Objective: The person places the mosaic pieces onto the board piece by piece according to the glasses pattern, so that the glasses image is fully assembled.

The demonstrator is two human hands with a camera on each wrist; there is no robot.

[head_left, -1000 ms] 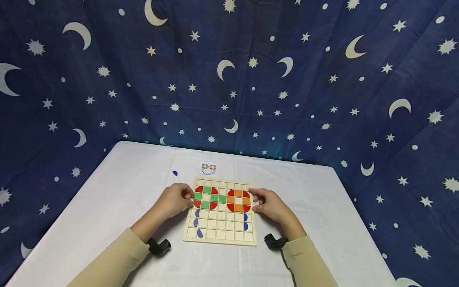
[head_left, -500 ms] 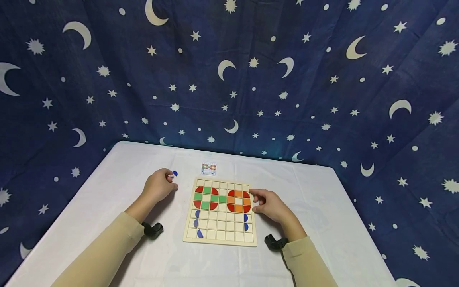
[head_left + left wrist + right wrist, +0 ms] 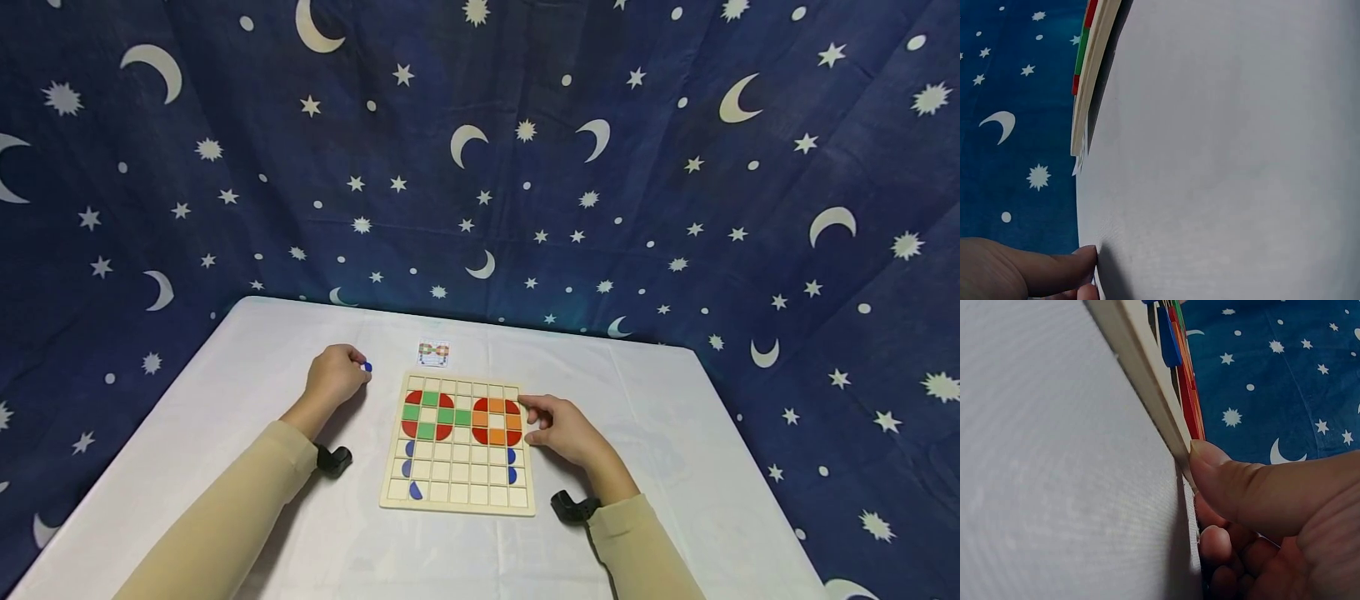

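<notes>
My left hand [image 3: 335, 374] pinches a small blue rounded wooden piece [image 3: 366, 366] at its fingertips, left of the pale gridded wooden board [image 3: 458, 497]; my right hand [image 3: 558, 427] curls on that board's right edge, thumb pressing its smooth rim

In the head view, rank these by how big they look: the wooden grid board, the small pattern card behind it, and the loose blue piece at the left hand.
1. wooden grid board, by far the largest.
2. pattern card, much smaller.
3. blue piece, smallest, pinched at the left hand and partly hidden, so its full size is unsure.
</notes>
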